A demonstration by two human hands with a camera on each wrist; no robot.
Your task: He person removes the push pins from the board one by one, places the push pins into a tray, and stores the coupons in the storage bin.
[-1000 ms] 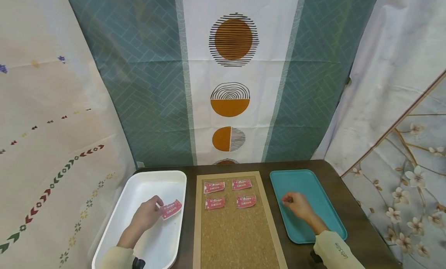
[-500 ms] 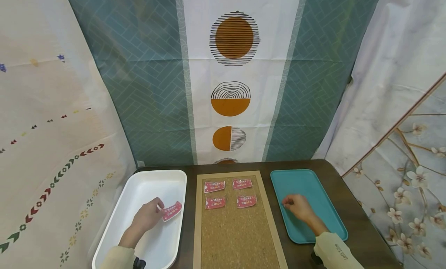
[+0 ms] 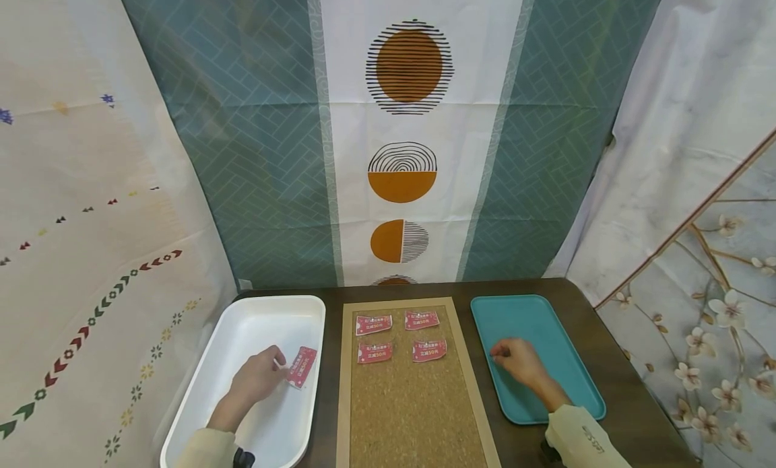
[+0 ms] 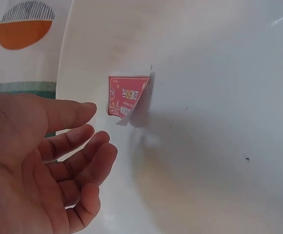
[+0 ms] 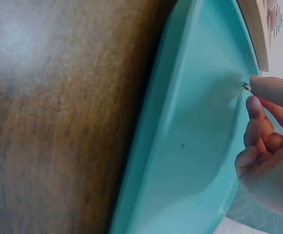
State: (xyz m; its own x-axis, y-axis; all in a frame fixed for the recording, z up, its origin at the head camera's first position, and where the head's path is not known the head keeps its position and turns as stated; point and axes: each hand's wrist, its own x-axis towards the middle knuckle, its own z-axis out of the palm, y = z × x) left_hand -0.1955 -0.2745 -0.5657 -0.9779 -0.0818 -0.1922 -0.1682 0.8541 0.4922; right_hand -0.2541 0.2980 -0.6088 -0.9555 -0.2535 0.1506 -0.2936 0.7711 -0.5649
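A red printed coupon (image 3: 302,367) lies in the white tray (image 3: 193,363), just right of my left hand (image 3: 257,375). In the left wrist view the coupon (image 4: 124,95) has a curled edge, and a gap separates it from my left hand (image 4: 58,156), whose fingers are loosely bent and hold nothing. Over the teal tray (image 3: 509,306), my right hand (image 3: 523,363) has its thumb and fingers together. The right wrist view shows my right hand (image 5: 271,141) pinching a tiny dark, shiny piece (image 5: 246,86) at its fingertips; its exact shape is unclear.
Between the trays lies a framed cork board (image 3: 412,414) with several red coupons (image 3: 429,350) on its upper part. The dark table (image 3: 630,400) extends right of the teal tray. Patterned cloths hang behind and at both sides.
The coupon beside my left hand has turned from a shallow slant to a steeper one and is now apart from the fingers. Both hands have stayed almost in place.
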